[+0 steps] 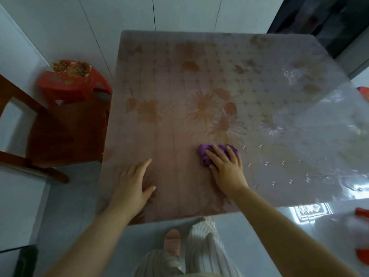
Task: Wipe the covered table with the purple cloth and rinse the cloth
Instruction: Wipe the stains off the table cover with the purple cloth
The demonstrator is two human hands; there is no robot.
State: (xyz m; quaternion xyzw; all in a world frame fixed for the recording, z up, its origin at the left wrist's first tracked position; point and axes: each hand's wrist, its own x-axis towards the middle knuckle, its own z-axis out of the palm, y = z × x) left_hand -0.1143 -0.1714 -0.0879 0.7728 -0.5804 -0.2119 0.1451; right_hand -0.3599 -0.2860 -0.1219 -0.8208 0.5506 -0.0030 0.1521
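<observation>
The table (179, 86) fills the middle of the view under a shiny, flower-patterned plastic cover. A bunched purple cloth (205, 155) lies on the near half of the table. My right hand (224, 168) presses down on the cloth with its fingers spread flat over it; the cloth shows past the fingertips and to the left of the hand. My left hand (132, 185) rests flat on the cover near the front edge, left of the cloth, fingers straight, holding nothing.
A dark wooden chair (60, 128) stands against the table's left side, with a red plastic stool (68, 80) behind it. Red objects (362, 234) sit at the right edge. My legs and a slipper (172, 241) are just below the table's front edge.
</observation>
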